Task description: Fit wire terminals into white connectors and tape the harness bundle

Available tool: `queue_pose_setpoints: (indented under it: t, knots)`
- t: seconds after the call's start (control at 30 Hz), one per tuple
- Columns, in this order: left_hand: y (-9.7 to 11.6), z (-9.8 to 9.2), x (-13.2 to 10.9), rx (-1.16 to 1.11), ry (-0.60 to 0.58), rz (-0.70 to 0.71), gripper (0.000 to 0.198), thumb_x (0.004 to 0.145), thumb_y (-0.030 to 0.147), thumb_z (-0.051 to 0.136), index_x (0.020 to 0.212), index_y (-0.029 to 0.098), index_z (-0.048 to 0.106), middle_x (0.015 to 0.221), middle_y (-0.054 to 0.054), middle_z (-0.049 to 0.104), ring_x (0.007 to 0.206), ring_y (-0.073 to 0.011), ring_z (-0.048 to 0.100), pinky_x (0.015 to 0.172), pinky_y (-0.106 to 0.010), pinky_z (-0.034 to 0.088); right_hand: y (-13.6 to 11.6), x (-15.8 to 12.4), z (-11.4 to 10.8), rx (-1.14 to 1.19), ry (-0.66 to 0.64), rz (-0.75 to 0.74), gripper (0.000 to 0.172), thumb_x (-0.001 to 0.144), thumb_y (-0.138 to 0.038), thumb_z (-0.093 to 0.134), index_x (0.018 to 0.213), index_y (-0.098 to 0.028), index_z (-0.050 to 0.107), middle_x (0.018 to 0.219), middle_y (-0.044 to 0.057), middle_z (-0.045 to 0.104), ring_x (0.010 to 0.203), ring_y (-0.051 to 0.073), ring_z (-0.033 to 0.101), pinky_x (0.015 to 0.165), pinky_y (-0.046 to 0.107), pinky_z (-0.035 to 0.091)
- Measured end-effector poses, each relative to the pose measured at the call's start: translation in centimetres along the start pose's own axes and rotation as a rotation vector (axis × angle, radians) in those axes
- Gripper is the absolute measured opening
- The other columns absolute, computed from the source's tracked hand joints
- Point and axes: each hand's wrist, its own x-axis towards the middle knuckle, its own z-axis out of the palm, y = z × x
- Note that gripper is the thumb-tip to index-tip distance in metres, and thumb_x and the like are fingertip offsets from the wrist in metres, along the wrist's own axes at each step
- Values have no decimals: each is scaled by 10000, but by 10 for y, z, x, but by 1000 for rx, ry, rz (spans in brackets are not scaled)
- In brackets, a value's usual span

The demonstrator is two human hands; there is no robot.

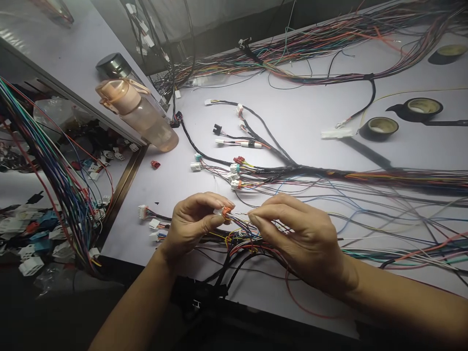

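Between the thumb and fingers of my left hand [193, 222] is a small orange and white connector [226, 212], with several thin wires running out of it to the right. My right hand [302, 236] pinches a thin wire [241, 213] whose metal tip points left at the connector, a short way from it. Below both hands passes a bundle of dark wires [234, 258]. Just beyond my fingers lies a taped black harness [314, 170] with white, teal and red connectors at its left end.
Two bottles, one peach-coloured [146, 117], stand at the upper left. Tape rolls [379, 127] lie at the right. Long loose wires [285, 53] cross the back. Loose connectors [32, 234] fill the lower left, beside a hanging wire bundle [47, 165]. A red connector [155, 165] lies near the bottle.
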Motion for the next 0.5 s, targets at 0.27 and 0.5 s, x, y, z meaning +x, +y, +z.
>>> queue_pose_setpoints:
  t: [0.27, 0.5]
  knots:
    - [-6, -4, -2, -48, 24, -49, 162, 737, 113, 733, 857, 223, 732, 890, -55, 729, 804, -165, 674, 668, -262, 575, 1, 0, 7, 36, 1, 127, 131, 836, -95, 616, 796, -185, 703, 661, -1, 630, 604, 99, 569, 568, 214, 478]
    - [-5, -4, -3, -83, 31, -57, 169, 739, 113, 739, 862, 228, 738, 907, -52, 734, 764, -143, 664, 660, -239, 558, -5, -5, 9, 95, -70, 100, 110, 845, -83, 612, 836, -140, 705, 711, 26, 639, 631, 84, 594, 586, 177, 486]
